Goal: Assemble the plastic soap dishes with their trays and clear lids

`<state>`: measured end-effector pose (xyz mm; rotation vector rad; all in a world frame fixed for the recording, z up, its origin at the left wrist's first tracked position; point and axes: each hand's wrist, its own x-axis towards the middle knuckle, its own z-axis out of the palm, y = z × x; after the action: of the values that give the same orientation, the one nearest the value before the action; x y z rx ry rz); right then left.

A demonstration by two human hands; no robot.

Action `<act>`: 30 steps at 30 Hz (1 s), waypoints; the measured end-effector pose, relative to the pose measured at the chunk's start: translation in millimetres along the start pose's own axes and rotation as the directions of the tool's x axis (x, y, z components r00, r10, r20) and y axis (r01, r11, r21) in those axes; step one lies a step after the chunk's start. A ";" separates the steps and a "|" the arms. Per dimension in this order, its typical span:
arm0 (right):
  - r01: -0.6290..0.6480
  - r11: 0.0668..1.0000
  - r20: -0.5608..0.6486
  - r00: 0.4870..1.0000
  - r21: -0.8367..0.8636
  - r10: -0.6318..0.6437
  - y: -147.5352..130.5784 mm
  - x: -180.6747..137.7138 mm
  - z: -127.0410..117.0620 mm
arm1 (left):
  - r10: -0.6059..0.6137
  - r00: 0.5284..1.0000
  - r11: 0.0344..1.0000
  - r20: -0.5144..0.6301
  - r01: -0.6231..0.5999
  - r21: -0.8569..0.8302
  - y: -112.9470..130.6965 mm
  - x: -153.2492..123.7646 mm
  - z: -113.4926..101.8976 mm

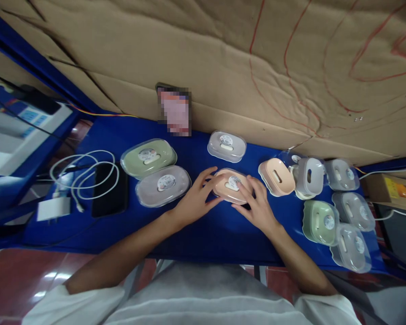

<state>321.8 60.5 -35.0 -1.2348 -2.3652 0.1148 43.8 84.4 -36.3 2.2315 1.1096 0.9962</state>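
Note:
An oval peach plastic box with a clear cover, a slot on top and a round label lies on the blue table in front of me. Around its left end, my left hand curves its fingers and thumb. My right hand grips the right end, its fingers over the cover near the label. Just left of my left hand sits a grey covered box, and behind that a green covered box. Another grey covered box stands beyond the peach one.
To the right are an uncovered peach box, a grey box, a green box and several clear covers. On the left lie a black phone, a coiled white cable and a charger. Cardboard walls the back.

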 end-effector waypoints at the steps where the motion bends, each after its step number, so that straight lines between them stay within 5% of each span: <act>1: 0.006 1.000 0.011 1.000 -0.003 -0.006 -0.2 0.1 0.0 | 0.006 1.000 1.000 0.001 -0.006 0.014 -1.2 -0.7 -0.5; 23: 0.036 0.981 0.086 0.995 0.193 -0.053 10.8 0.1 -2.6 | -0.089 0.984 0.994 0.157 0.079 0.074 -8.3 -1.6 4.7; 30: -0.110 0.990 -0.128 0.984 0.088 0.121 27.0 -9.6 -19.0 | -0.043 0.999 0.998 -0.003 0.043 0.043 1.9 14.3 -3.4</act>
<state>355.1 66.3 -29.2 -1.2990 -2.1547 0.1593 48.1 95.3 -27.1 2.2314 1.1858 0.9655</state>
